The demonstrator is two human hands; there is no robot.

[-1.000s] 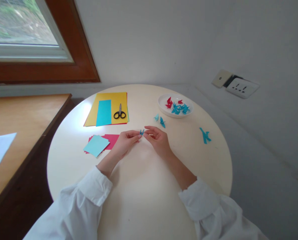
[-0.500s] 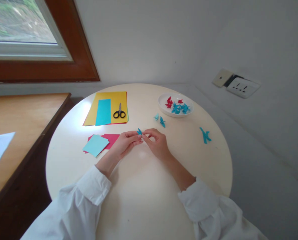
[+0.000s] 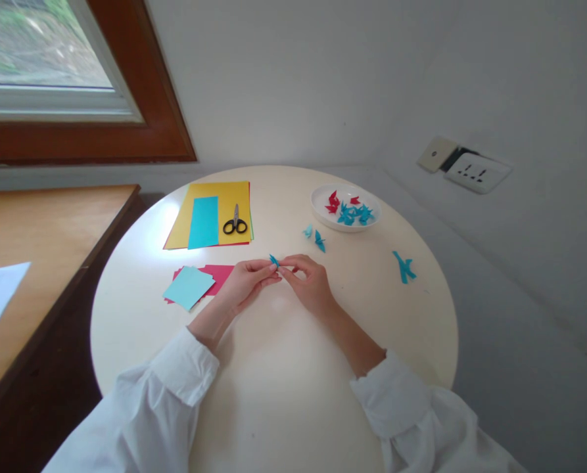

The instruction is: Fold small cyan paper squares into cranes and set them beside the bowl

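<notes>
A small blue folded paper crane (image 3: 274, 260) is pinched between my two hands above the middle of the round table. My left hand (image 3: 248, 281) grips it from the left with thumb and fingers. From the right, my right hand (image 3: 309, 281) pinches it between thumb and forefinger; the fingertips hide its lower part. Just beyond my right hand, a pale green paper crane (image 3: 307, 231) and a blue paper crane (image 3: 319, 240) lie on the table. Left of my left hand sits a pale green paper square (image 3: 188, 288) on top of red paper pieces (image 3: 219, 278).
A white dish (image 3: 317, 209) at the back right holds several red and blue cranes. Black-handled scissors (image 3: 234, 225) and a blue sheet (image 3: 203, 222) lie on yellow paper (image 3: 181, 230). Blue paper strips (image 3: 404, 268) are at the right. A wooden desk (image 3: 71, 223) stands left of the round table (image 3: 283, 407).
The blue crane has turned slightly between my fingertips, its point now showing narrower and leaning left. Both hands stay in nearly the same place.
</notes>
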